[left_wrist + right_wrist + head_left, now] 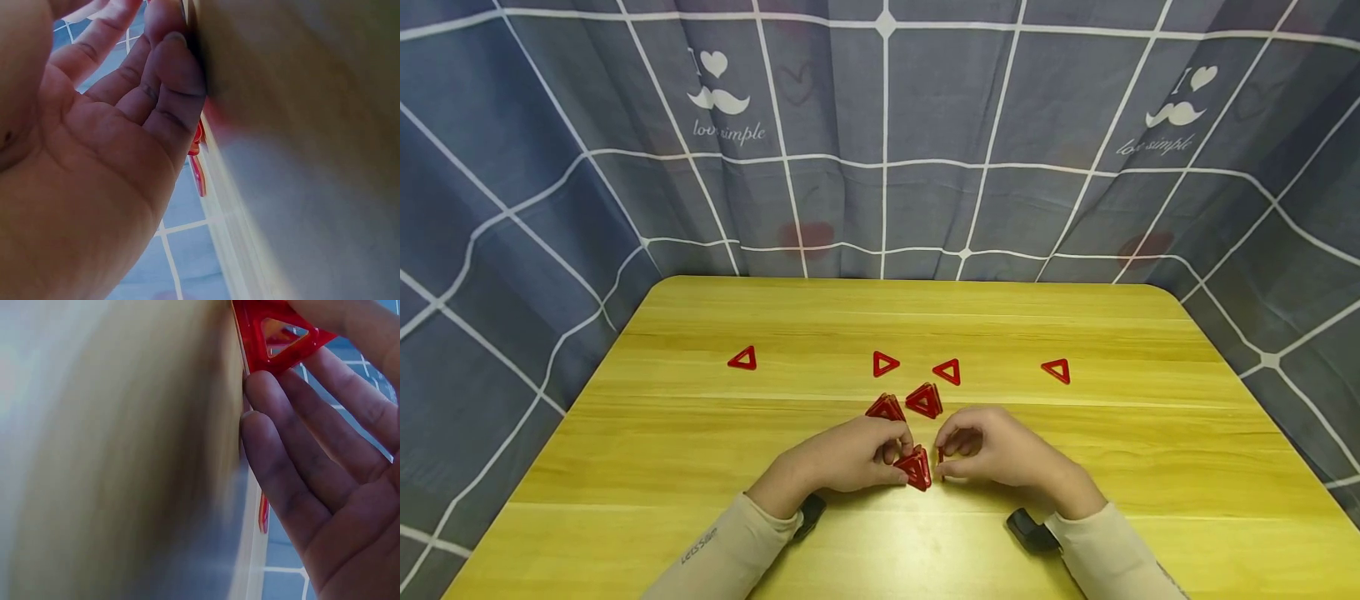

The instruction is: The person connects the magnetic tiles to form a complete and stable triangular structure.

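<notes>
In the head view my left hand (853, 457) holds a small stack of red open-centred triangles (925, 470) between thumb and fingers, low over the table. Facing it, my right hand (1000, 447) pinches one red triangle (941, 458), turned edge-on to the head camera. The right wrist view shows this triangle (253, 337) upright, its edge close along the tabletop. Just beyond my left hand sits another pile of triangles (886, 407), partly covered by the hand. A further pile (925, 400) stands beside it. Fingers hide most of the left stack in the left wrist view.
Single red triangles lie flat farther back: one at the far left (753, 358), two near the middle, left (877, 364) and right (957, 372), and one at the right (1067, 372). The wooden table (625, 467) ends at a grey checked curtain (835, 200).
</notes>
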`<state>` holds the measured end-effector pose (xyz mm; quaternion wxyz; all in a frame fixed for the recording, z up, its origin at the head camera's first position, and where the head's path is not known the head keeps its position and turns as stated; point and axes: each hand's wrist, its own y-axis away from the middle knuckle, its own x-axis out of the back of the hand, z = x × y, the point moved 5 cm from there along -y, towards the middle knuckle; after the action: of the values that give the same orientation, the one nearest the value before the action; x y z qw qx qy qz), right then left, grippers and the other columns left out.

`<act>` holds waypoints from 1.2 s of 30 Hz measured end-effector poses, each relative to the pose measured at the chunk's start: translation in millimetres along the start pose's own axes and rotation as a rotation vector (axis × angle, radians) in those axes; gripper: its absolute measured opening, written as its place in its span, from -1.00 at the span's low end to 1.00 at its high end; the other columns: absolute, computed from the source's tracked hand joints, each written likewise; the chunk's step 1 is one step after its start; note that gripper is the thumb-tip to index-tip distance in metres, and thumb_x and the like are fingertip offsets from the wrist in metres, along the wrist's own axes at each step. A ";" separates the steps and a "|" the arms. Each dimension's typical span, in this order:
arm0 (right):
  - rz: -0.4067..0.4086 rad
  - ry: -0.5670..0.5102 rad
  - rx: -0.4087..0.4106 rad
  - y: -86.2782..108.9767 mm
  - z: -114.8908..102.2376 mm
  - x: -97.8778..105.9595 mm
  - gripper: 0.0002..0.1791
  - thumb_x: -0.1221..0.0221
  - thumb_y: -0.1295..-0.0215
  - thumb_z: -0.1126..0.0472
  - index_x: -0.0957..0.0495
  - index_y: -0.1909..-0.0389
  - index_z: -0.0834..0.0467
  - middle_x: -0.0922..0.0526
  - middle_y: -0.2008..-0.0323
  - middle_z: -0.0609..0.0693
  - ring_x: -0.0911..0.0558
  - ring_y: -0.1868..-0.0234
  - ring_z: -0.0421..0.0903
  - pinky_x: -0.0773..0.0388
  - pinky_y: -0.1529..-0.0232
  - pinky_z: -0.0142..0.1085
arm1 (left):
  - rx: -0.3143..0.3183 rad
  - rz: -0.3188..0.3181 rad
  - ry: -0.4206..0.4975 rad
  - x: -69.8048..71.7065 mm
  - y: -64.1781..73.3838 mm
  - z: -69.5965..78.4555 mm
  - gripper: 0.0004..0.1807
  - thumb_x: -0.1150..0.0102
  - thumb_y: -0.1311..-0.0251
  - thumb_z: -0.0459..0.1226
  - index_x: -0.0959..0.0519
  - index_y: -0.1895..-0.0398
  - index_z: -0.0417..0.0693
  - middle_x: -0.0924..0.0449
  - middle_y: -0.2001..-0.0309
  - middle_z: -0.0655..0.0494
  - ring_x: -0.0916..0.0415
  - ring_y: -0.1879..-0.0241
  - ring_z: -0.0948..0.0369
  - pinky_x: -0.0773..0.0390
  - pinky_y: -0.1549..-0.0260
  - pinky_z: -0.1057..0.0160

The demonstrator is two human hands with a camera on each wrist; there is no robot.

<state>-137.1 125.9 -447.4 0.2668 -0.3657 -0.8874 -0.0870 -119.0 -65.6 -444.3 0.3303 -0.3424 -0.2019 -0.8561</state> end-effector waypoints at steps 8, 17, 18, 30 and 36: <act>-0.028 0.010 0.000 -5.9 -6.7 -10.6 -0.81 -0.47 -0.17 0.12 -0.70 0.23 0.02 -0.68 0.28 -0.14 -0.67 0.26 -0.16 -0.64 0.17 -0.24 | -0.008 0.008 -0.003 0.2 0.1 0.0 -0.81 -0.39 -0.26 -0.17 -0.54 0.20 0.13 -0.48 0.39 0.30 -0.42 0.38 0.37 -0.47 0.34 0.35; -0.003 0.030 -0.015 -7.6 -8.3 -13.6 -0.79 -0.50 -0.14 0.10 -0.69 0.26 0.00 -0.68 0.32 -0.16 -0.67 0.29 -0.21 -0.64 0.20 -0.28 | -0.013 0.010 -0.007 -0.8 -0.8 -0.5 -0.81 -0.39 -0.25 -0.17 -0.53 0.23 0.13 -0.47 0.40 0.32 -0.42 0.39 0.38 -0.47 0.34 0.36; -0.001 0.030 -0.017 -7.7 -8.0 -13.9 -0.79 -0.50 -0.14 0.10 -0.69 0.26 0.00 -0.69 0.32 -0.16 -0.68 0.29 -0.21 -0.64 0.20 -0.28 | -0.013 0.012 -0.007 -0.9 -1.0 -0.6 -0.81 -0.40 -0.25 -0.17 -0.53 0.23 0.12 -0.46 0.41 0.31 -0.41 0.40 0.38 -0.47 0.35 0.36; 0.016 0.041 -0.033 -8.4 -7.3 -15.2 -0.70 -0.51 -0.10 0.02 -0.68 0.19 -0.03 -0.68 0.28 -0.20 -0.68 0.27 -0.16 -0.63 0.19 -0.28 | -0.001 0.034 0.003 0.5 -0.8 1.1 -0.77 -0.45 -0.19 -0.18 -0.53 0.26 0.08 -0.47 0.43 0.29 -0.42 0.42 0.38 -0.47 0.36 0.36; 0.027 0.065 0.025 -10.1 -9.0 -18.4 -0.70 -0.50 -0.12 0.03 -0.69 0.16 0.01 -0.68 0.27 -0.20 -0.68 0.29 -0.16 -0.63 0.22 -0.27 | 0.030 0.011 0.057 7.0 4.4 -1.9 -0.72 -0.51 -0.13 -0.18 -0.56 0.23 0.06 -0.52 0.41 0.26 -0.46 0.41 0.37 -0.50 0.34 0.34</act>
<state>-129.5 104.4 -449.3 0.3013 -0.3712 -0.8743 -0.0843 -120.5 -72.7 -440.0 0.3455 -0.3141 -0.2034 -0.8606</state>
